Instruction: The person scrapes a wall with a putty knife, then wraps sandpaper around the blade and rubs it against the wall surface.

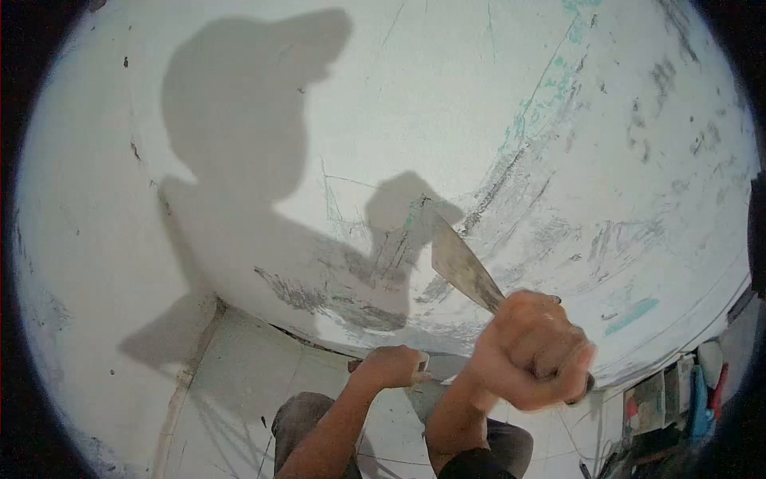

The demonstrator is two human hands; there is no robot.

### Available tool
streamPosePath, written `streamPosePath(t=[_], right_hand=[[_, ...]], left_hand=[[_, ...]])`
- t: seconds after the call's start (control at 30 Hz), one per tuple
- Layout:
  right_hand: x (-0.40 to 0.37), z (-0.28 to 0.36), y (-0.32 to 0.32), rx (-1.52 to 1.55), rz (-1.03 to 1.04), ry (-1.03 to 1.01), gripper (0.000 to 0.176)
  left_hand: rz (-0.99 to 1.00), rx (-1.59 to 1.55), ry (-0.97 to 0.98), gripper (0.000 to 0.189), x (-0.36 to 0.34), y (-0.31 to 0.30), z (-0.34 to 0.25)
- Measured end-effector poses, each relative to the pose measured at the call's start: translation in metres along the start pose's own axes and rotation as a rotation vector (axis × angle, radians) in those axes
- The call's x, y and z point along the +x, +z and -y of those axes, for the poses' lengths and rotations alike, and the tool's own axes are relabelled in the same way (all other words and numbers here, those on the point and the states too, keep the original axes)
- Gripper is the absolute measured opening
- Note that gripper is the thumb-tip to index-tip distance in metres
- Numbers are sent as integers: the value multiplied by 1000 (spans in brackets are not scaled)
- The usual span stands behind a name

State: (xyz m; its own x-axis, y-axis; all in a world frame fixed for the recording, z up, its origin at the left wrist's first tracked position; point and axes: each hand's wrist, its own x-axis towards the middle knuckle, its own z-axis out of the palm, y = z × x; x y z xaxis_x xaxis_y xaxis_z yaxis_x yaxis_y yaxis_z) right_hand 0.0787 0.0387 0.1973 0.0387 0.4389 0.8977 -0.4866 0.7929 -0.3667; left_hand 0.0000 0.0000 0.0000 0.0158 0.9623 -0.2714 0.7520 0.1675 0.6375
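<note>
Two bare hands on show, right hand [531,351] up front and left hand [389,367] lower down, in front of a scuffed white wall [415,104]. The right one's clenched tight around a scraper [465,267], with the metal blade slanting up and left out of the fist. Tip's right by the wall, but can't tell if it's actually touching. Left fingers are curled around a brown handle [353,366], mostly hidden by the hand. Just beyond them is some flat grey thing [443,367]; no clue if it's part of the same tool.

Wall's got dark scuffs plus a few green patches [630,316], and a big shadow [239,104] of someone in a peaked cap. Knees [303,415] down below, pale tiled floor [239,359], pile of tools [678,407] off to the right.
</note>
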Motion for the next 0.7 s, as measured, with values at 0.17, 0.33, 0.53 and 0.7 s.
streamPosePath(t=[0.17,0.33,0.53,0.7], right_hand=[[-7,1,10,135,-129,-15,48],[-3,-5,18,328,-65,-39,46],[-7,-12,-2,368,2,-65,46],[2,6,-10,480,94,-90,45]], left_hand=[[-79,47,21,35,-10,-2,5],[-51,42,5,34,-13,-9,-8],[-40,35,48,37,-9,-8,-9],[-115,38,71,39,0,3,1]])
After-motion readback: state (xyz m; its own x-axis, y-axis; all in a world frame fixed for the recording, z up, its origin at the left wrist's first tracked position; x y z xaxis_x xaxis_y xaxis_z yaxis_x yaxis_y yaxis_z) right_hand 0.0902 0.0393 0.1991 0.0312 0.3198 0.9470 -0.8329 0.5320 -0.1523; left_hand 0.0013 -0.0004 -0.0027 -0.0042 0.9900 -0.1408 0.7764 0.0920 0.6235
